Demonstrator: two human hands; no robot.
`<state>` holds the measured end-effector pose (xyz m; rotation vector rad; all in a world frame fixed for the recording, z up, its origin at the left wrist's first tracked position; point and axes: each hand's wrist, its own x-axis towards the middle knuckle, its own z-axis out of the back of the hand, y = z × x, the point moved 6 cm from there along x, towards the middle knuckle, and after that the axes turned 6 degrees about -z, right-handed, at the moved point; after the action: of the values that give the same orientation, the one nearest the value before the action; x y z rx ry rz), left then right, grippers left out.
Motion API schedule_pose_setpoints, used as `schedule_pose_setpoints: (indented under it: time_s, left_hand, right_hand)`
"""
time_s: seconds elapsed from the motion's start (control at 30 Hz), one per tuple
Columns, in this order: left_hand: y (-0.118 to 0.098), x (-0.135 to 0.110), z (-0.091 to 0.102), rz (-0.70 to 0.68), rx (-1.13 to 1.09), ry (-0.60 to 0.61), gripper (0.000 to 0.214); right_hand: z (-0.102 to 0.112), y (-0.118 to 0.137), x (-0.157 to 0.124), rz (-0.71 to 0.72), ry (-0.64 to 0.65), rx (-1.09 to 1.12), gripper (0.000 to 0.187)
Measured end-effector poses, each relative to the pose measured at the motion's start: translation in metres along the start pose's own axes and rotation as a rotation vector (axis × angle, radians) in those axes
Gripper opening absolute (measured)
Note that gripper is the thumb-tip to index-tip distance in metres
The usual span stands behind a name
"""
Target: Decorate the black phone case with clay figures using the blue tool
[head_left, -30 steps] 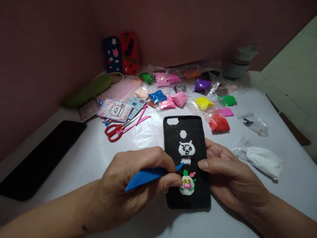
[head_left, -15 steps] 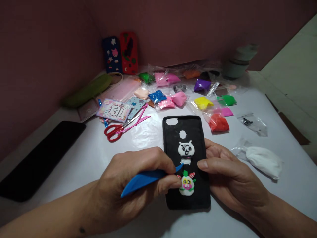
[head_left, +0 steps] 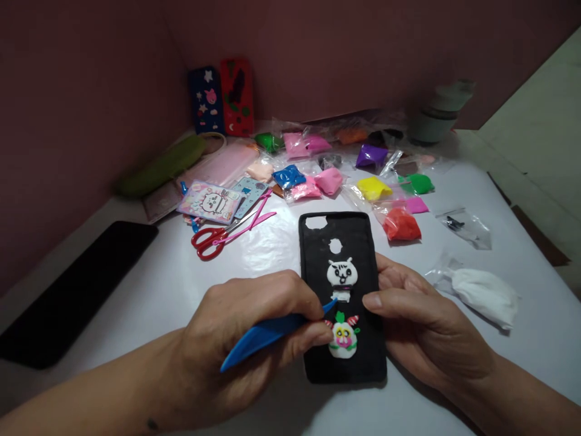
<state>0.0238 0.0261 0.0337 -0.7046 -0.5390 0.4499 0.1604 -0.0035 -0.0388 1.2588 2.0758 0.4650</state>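
My left hand (head_left: 258, 333) pinches a blue plastic modelling tool (head_left: 258, 343) between thumb and fingers. The tool's narrow tip touches the lower edge of a white clay cat-like figure (head_left: 341, 274) with black markings. That figure sits on a black phone case (head_left: 318, 248) with cut-outs near its top. Below it on the case is a round white clay figure (head_left: 343, 342) with green, pink, yellow and red parts, partly behind my left thumb. My right hand (head_left: 408, 309) holds the case by its right edge, thumb on the front and the other fingers mostly hidden behind.
Several bags of coloured clay, including a red one (head_left: 402, 224), lie across the back. A bag of white clay (head_left: 485, 293) is at the right. Red-handled scissors (head_left: 209, 242), picture cards (head_left: 212, 201) and a black slab (head_left: 82, 290) lie left. Two decorated cases (head_left: 236, 100) lean on the wall.
The rear end of the blue tool has dipped slightly, while its tip stays at the white figure's base. My right hand and the case have hardly moved.
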Motion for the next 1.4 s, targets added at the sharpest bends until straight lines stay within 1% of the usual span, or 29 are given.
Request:
schedule_pose_setpoints:
  time_s: [0.17, 0.27, 0.63, 0.9, 1.07, 1.23, 1.4]
  left_hand:
    - [-0.0018, 0.0007, -0.0005, -0.021, -0.027, -0.011, 0.004]
    - [-0.0007, 0.0016, -0.0014, -0.006, -0.031, -0.009, 0.004]
    - [-0.0035, 0.0011, -0.0028, -0.048, 0.056, 0.013, 0.004]
    - [-0.0019, 0.0008, -0.0016, -0.034, 0.063, 0.005, 0.004]
    - [-0.0019, 0.0000, -0.0010, -0.012, 0.080, 0.035, 0.003]
    - [-0.0033, -0.0006, -0.0003, -0.042, 0.038, 0.010, 0.005]
    - [-0.0019, -0.0008, -0.0011, -0.026, 0.054, 0.014, 0.004]
  right_hand:
    - [-0.0003, 0.0001, -0.0013, 0.012, 0.000, -0.025, 0.035]
    - [-0.0003, 0.0003, -0.0018, 0.016, -0.002, -0.035, 0.036]
    - [-0.0005, 0.0012, 0.0001, 0.016, 0.008, -0.039, 0.031]
    - [0.0008, -0.0007, 0.0010, -0.006, -0.015, -0.026, 0.033]
    - [0.0020, -0.0008, 0.0005, -0.006, -0.032, -0.048, 0.034]
    - [0.0008, 0.0007, 0.0004, 0.005, -0.014, -0.049, 0.034]
    - [0.0000, 0.0007, 0.0016, 0.007, -0.005, -0.005, 0.033]
